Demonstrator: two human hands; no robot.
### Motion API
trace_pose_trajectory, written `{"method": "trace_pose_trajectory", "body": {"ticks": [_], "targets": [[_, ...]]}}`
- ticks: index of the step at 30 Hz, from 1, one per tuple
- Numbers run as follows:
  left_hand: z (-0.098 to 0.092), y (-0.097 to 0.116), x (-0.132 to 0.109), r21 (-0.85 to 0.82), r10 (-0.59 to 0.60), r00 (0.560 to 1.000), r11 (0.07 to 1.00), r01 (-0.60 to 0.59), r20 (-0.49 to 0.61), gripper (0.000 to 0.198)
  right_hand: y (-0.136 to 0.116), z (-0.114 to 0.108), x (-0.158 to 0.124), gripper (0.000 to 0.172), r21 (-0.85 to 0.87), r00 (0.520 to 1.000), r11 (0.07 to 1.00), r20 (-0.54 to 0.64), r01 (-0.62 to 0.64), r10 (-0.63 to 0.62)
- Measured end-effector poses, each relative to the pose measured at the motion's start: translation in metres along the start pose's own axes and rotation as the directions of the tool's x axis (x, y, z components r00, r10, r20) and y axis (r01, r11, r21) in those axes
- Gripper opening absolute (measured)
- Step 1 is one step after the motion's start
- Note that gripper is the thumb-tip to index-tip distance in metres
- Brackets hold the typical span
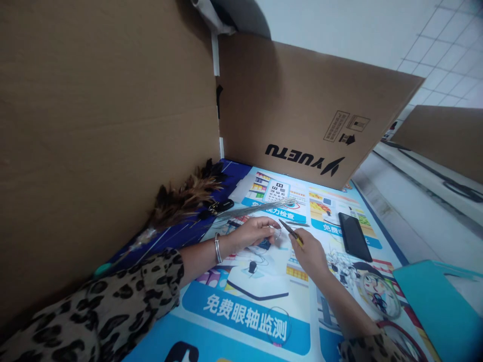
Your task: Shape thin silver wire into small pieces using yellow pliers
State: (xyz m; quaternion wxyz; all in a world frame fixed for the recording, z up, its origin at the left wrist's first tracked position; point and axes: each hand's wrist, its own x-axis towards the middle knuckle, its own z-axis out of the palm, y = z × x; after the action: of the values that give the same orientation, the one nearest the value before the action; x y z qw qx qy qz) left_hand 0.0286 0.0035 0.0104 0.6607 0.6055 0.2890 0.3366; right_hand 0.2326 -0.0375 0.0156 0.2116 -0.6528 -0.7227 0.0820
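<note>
My left hand [256, 234] pinches a thin, curved piece of wire [279, 233] between thumb and fingers, just above the printed tabletop sheet [249, 294]. My right hand [311, 250] is wrapped round yellow-handled pliers [290, 230]. Their narrow dark jaws point up and left, close to the wire; whether they touch it I cannot tell. Beyond both hands lies a bundle of straight silvery wires [260, 206]. A slim metal piece [298, 223] rests just behind the pliers. A thin wire ring [279, 324] lies nearer to me on the sheet.
Cardboard panels [302, 100] wall in the left and back. Brown feathers [188, 191] and a black key fob [225, 205] lie at left. To the right are a phone [354, 236], tangled pale wire [339, 264], a wire coil [396, 304] and a teal folder [433, 301].
</note>
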Motion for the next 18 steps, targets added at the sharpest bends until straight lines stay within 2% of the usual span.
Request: {"method": "trace_pose_trajectory", "body": {"ticks": [12,18], "targets": [[0.0,-0.0002,-0.0008,-0.014,0.051,0.997,0.999,-0.052,-0.06,0.026,0.0019,0.0023,-0.0001,0.022,-0.02,1.0,1.0,0.0,0.01,-0.01],[0.0008,0.0024,-0.0023,0.001,0.058,0.996,0.998,-0.058,-0.066,0.038,0.0032,0.0034,-0.0005,0.021,-0.032,1.0,0.999,-0.005,0.021,-0.021]]}}
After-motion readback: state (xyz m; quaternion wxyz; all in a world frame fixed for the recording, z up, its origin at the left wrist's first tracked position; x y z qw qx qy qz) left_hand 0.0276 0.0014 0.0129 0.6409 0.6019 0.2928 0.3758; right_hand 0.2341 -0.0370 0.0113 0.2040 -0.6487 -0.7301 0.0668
